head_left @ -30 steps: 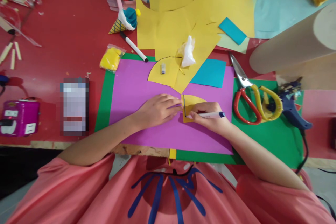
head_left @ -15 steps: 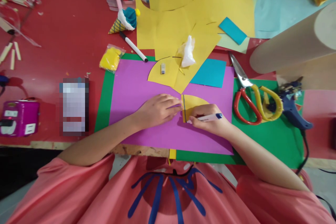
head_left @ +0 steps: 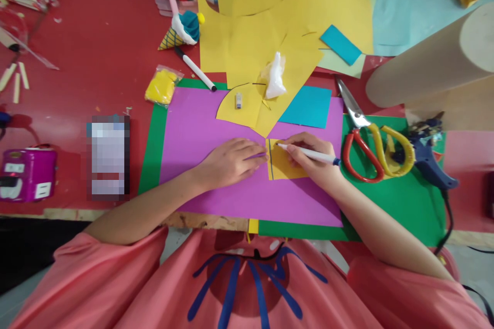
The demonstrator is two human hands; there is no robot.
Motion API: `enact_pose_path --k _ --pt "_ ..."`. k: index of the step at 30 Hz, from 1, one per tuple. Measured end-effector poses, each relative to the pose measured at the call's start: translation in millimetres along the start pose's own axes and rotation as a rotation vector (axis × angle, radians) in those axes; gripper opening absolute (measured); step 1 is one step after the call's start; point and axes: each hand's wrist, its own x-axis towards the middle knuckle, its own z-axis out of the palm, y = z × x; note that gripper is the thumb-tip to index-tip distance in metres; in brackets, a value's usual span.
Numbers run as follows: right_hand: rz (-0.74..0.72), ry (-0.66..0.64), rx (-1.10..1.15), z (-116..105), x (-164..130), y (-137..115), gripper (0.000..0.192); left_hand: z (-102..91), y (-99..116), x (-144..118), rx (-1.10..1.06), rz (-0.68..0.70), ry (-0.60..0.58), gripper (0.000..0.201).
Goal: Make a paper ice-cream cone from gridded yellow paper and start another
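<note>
My right hand grips a white marker with a blue end, its tip at the upper part of a small yellow paper piece. A blue line runs down that piece near its left edge. Part of the piece is hidden under my right hand. My left hand lies flat, fingers stretched out, with fingertips at the piece's left edge. Both rest over a purple sheet. Just above is a yellow fan-shaped piece with a small white-and-blue block on it.
Scissors and a blue glue gun lie to the right, near a large pale tube. A phone is on the left. Farther back are a capped marker, a paper ice-cream cone and large yellow paper.
My right hand has moved the marker tip up from the lower end of the blue line to the upper part of the yellow piece. My left hand stays put.
</note>
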Motion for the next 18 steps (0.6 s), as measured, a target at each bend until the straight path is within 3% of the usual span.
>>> enact_pose_path --k 18 --pt "0.042 -0.011 0.051 2.4 3.3 2.0 0.023 -2.0 1.4 1.9 0.022 -0.003 0.003 0.021"
